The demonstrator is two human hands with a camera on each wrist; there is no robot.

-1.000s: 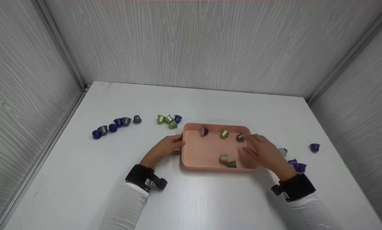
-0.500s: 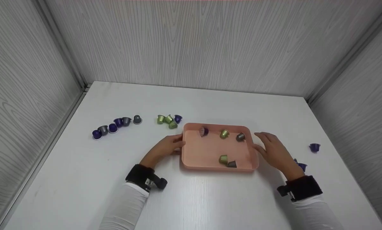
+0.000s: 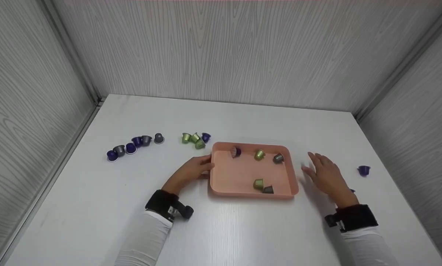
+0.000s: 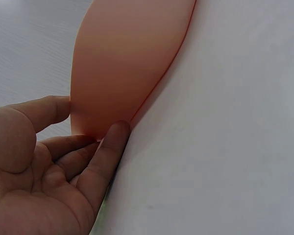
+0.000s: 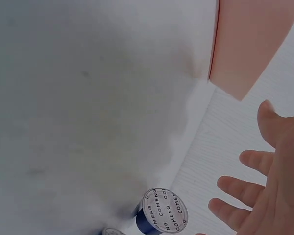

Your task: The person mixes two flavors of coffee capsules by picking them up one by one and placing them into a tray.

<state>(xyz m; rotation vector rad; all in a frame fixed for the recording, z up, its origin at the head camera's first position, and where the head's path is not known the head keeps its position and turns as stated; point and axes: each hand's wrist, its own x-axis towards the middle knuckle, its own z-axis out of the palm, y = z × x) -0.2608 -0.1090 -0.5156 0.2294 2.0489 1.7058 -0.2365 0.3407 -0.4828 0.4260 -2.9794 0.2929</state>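
The left hand (image 3: 188, 171) gripped the pink tray (image 3: 235, 173) containing five coffee capsules (image 3: 259, 154), while the right hand (image 3: 328, 178), released, stood apart.

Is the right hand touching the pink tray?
No, in the head view white tabletop shows between right hand and pink tray.

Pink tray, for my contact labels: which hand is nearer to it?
Left. The left hand holds the tray by its left end; the right hand is apart from it, beyond its right end.
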